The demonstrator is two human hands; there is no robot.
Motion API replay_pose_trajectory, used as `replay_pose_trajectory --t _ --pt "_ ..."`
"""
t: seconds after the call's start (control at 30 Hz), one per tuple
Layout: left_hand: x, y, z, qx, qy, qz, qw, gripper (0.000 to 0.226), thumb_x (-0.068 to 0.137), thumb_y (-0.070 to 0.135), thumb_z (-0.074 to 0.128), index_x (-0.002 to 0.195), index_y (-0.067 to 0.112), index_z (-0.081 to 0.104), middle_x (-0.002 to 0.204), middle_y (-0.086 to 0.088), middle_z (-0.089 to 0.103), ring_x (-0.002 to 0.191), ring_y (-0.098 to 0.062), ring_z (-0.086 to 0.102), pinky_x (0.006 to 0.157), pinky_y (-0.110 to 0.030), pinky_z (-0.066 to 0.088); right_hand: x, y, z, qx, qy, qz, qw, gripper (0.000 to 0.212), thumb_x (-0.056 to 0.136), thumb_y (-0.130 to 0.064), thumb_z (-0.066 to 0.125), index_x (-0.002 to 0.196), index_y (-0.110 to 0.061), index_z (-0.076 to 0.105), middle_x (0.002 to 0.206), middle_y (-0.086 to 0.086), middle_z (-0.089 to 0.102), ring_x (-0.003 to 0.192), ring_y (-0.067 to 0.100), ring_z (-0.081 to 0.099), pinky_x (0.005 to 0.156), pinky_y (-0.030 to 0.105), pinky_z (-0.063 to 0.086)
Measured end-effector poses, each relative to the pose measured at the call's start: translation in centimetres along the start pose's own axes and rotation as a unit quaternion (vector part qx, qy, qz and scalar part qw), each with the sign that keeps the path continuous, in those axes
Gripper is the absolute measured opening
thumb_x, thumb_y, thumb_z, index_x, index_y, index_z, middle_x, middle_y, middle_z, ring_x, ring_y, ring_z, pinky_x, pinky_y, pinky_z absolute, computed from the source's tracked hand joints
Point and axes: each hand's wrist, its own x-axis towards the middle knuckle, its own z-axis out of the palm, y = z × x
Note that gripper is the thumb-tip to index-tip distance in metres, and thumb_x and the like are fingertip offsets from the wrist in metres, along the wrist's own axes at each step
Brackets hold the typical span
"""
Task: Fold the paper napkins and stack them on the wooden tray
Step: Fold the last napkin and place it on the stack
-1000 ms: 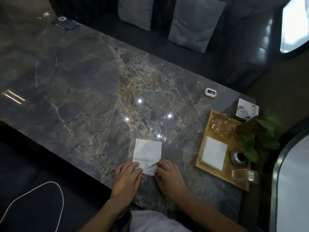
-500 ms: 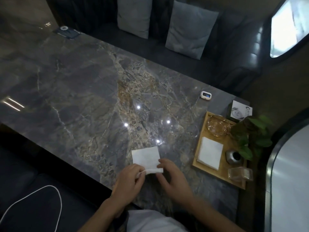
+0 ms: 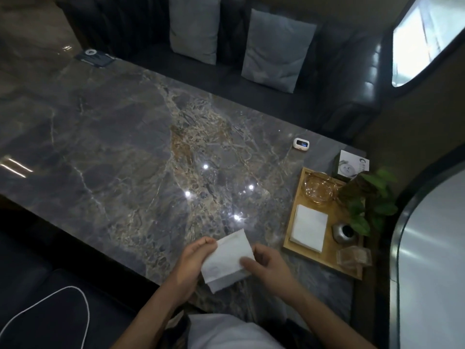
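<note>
A folded white paper napkin (image 3: pixel 227 258) is held between both hands just above the marble table, near its front edge. My left hand (image 3: pixel 192 263) grips its left edge, fingertips at the top corner. My right hand (image 3: pixel 266 265) pinches its right side with thumb and fingers. To the right lies the wooden tray (image 3: pixel 329 258), and a stack of folded white napkins (image 3: pixel 309 227) rests on its left half.
The tray also carries a glass bowl (image 3: pixel 319 188), a small metal pot (image 3: pixel 342 231) and a clear glass holder (image 3: pixel 353 256). A green plant (image 3: pixel 370 205), a printed box (image 3: pixel 353 166) and a small white device (image 3: pixel 300 144) stand nearby. The marble table (image 3: pixel 113 152) stretches left.
The napkin lay flat on the table under both hands; it has been folded over and lifted off the table, and is now held tilted between both hands.
</note>
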Motion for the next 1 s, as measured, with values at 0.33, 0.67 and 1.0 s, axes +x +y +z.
replay_pose_trajectory --t 0.33,0.67,1.0 --pt "0.2 0.6 1.0 -0.082 0.006 -0.055 0.995 0.026 0.098 0.015 0.054 0.082 0.008 0.073 0.076 -0.009 0.071 0.072 -0.021 0.065 0.066 -0.034 0.05 -1.8 -1.2 -0.7 0.024 -0.044 0.033 0.998 0.012 0.09 -0.014 0.068 0.099 -0.015 0.077 0.097 0.006 0.078 0.085 0.008 0.072 0.075 0.025 0.058" --pt "0.2 0.0 1.0 -0.107 -0.022 -0.085 0.99 0.037 0.1 0.03 0.05 0.126 0.007 0.062 0.124 -0.021 0.068 0.107 -0.034 0.065 0.082 -0.043 0.053 -1.9 -0.7 -1.4 0.045 -0.005 0.047 0.998 0.017 0.085 -0.014 0.072 0.101 -0.008 0.076 0.101 0.003 0.078 0.095 0.02 0.073 0.08 0.034 0.061" --pt "0.1 -1.3 0.4 0.166 -0.049 0.19 0.966 0.047 0.067 0.047 0.083 0.112 0.037 0.072 0.137 0.017 0.059 0.132 0.001 0.048 0.104 -0.015 0.04 -1.9 -1.9 -2.3 0.049 0.026 0.016 0.998 0.014 0.086 -0.015 0.071 0.098 -0.02 0.076 0.095 0.003 0.078 0.083 0.015 0.073 0.071 0.025 0.058"
